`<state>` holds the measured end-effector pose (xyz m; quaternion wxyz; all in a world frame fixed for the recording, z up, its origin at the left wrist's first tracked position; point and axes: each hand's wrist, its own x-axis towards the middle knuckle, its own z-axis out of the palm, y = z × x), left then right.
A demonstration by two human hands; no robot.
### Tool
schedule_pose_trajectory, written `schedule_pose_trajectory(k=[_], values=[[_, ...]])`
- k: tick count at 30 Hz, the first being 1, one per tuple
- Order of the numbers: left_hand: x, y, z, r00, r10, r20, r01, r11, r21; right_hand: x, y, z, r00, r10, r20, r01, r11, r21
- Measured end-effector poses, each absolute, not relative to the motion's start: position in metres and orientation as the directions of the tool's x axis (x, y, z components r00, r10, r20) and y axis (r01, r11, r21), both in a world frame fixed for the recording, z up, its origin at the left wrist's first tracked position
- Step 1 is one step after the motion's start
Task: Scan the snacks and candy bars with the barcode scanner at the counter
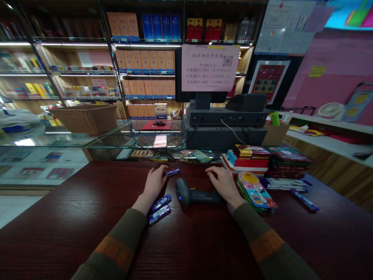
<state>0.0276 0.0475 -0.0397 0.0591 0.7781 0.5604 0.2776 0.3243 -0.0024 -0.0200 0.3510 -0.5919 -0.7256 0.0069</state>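
My left hand (155,182) is closed, its fingertips on one end of a small purple-wrapped candy pack (173,172). Nearer to me, beside that wrist, lie two similar purple packs (159,215) side by side. To the right, my right hand (223,183) rests low over the dark wooden table (192,249), fingers stretched out and nothing seen in them. A black barcode scanner (201,195) lies on its side between my hands, its handle end close to my right wrist.
Right of my right hand are colourful flat packets (256,190), stacked boxes (252,157), a dark pile of packets (287,161) and more purple packs (304,200). Beyond the table stand a glass counter (116,140), a cash register (225,128) and a wicker basket (84,116).
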Motion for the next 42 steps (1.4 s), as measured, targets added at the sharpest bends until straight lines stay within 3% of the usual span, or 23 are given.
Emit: schedule_pose_trajectory(k=[5,8,13,18,24,28,34,42], values=[[0.028,0.046,-0.036,0.190,0.878,0.440,0.734,-0.424,0.531,0.318,0.004,-0.016,-0.071,0.876,0.477,0.832,0.316,-0.456],[0.034,0.042,-0.028,0.191,0.832,0.520,0.675,-0.496,0.545,0.308,0.007,-0.009,-0.066,0.891,0.450,0.801,0.316,-0.508],[0.047,0.031,-0.017,0.228,0.749,0.622,0.673,-0.583,0.456,0.292,0.007,0.000,-0.069,0.918,0.389,0.685,0.328,-0.651],[0.055,0.022,-0.014,0.274,0.658,0.701,0.669,-0.654,0.353,0.287,0.008,-0.002,-0.100,0.940,0.326,0.465,0.334,-0.820],[0.058,0.016,-0.012,0.298,0.546,0.783,0.645,-0.720,0.257,0.284,0.006,-0.002,-0.138,0.936,0.324,0.290,0.351,-0.891],[0.057,0.018,-0.014,0.304,0.458,0.835,0.611,-0.766,0.197,0.283,0.003,-0.001,-0.113,0.916,0.385,0.266,0.401,-0.876],[0.055,0.021,-0.017,0.269,0.490,0.829,0.616,-0.749,0.243,0.284,-0.002,-0.001,-0.072,0.864,0.498,0.318,0.493,-0.810],[0.052,0.022,-0.017,0.321,0.613,0.722,0.580,-0.730,0.362,0.287,-0.006,-0.005,-0.152,0.700,0.698,0.543,0.649,-0.533]])
